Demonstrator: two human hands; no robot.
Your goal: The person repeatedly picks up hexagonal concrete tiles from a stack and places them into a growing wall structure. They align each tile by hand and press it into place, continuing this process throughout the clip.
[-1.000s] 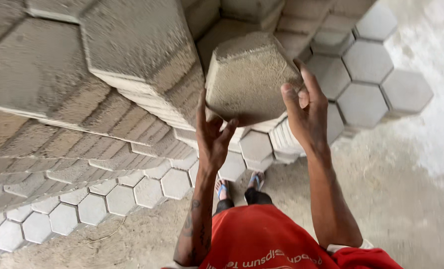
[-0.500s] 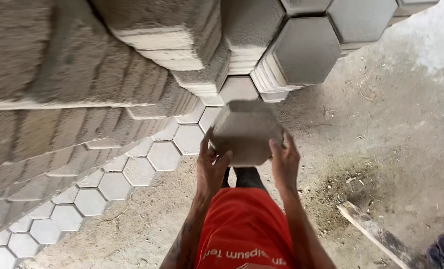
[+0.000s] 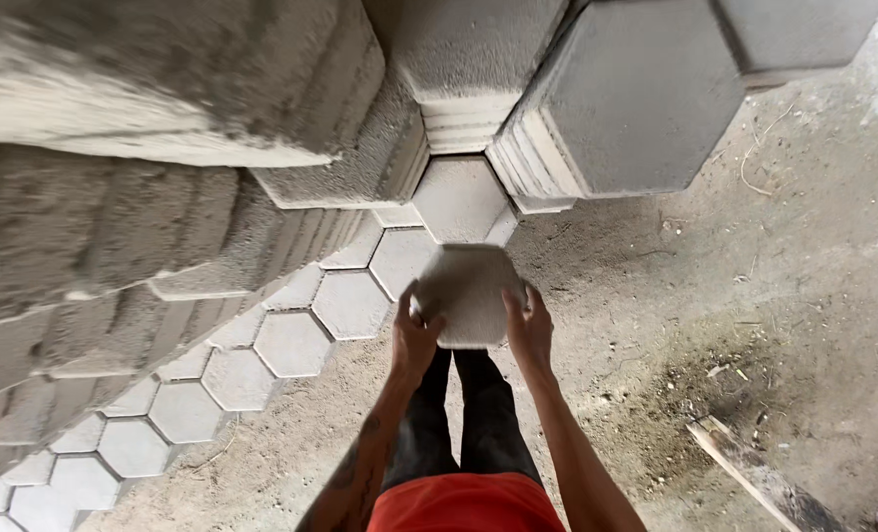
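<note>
Dirt floor runs beside tall stacks of hexagonal pavers. One paver hangs low over the open end of the single-layer row, face up, matching it. Left hand and right hand clamp its opposite edges, keeping it level.

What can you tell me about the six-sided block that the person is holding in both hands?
The hexagonal block is pale grey and rough, like cast concrete, with a flat top face. It is held about level, low in front of the legs, above the dirt floor. The left hand grips its left edge, the right hand its right. It hangs beside the floor row of matching blocks.
</note>
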